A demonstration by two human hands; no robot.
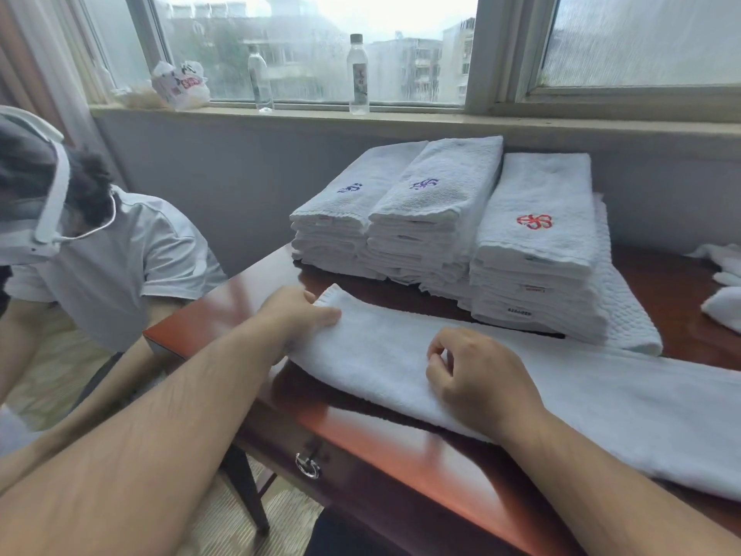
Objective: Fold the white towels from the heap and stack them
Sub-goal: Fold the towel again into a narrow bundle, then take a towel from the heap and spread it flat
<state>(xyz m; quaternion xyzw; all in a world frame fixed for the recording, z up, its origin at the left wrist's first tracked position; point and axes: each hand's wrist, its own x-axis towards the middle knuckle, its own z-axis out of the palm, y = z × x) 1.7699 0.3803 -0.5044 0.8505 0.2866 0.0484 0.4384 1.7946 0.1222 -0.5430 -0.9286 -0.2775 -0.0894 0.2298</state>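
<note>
Towel (581, 399), long strip, lies across tabletop (353, 435), centre to lower right. Left hand (300, 315) grips its left end. Right hand (477, 371) curled on middle; I cannot tell if pinching. I'd carry end rightward, match corners, smooth, then add to stacks (433, 202) upper centre.
</note>
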